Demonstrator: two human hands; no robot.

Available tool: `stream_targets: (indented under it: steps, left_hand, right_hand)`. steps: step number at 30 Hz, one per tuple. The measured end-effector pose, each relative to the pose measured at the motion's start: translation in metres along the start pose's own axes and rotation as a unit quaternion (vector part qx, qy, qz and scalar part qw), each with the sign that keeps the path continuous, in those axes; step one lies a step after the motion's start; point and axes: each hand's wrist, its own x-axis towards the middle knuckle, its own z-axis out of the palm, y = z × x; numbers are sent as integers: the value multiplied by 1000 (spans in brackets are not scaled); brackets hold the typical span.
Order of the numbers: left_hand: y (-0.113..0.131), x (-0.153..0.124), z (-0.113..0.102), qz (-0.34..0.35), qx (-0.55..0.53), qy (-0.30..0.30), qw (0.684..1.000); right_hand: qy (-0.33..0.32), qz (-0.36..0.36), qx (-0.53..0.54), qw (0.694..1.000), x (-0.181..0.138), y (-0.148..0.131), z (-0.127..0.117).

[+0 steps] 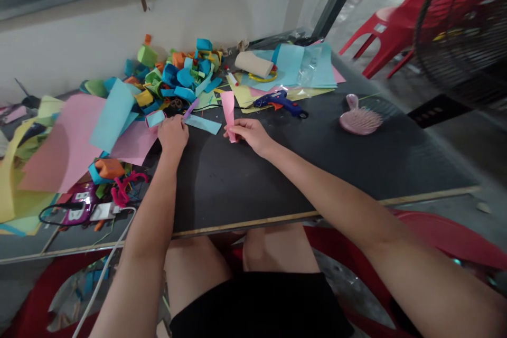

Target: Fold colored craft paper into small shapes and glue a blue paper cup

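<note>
Between the thumb and fingers of my right hand (253,134) is a pink paper strip (228,108), held upright above the dark table. My left hand (173,134) is closed, with its fingers curled at the near end of a slim purple stick-like thing (191,109); its kind is unclear. Just left of those fingers sits a small pink-edged piece with light blue paper (155,118). A light blue paper strip (204,124) lies flat between my two hands.
Folded coloured paper pieces (184,76) are heaped against the wall. A blue glue gun (281,103) and a pink hairbrush (359,117) lie to the right. Paper sheets (65,142) and a purple device (81,203) with cables cover the left. A fan (467,31) stands beyond the right edge.
</note>
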Motion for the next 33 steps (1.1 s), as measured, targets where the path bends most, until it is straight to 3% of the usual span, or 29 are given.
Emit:
stream_targets:
  steps: [6, 12, 16, 23, 33]
  left_hand:
    - [-24, 4, -12, -31, 41, 3, 999]
    - [-43, 5, -25, -63, 116, -79, 988]
    - [-40, 9, -24, -62, 142, -70, 986]
    - [-23, 10, -23, -118, 127, -52, 984]
    - [-25, 4, -24, -137, 94, -35, 985]
  right_hand:
    - [-9, -7, -20, 1000, -2, -1, 0]
    - [-7, -11, -21, 1000, -2, -1, 0]
    - [4, -12, -25, 1000, -2, -1, 1]
    - [-1, -20, -28, 999, -2, -1, 1]
    - [-12, -20, -44, 999, -2, 1, 0]
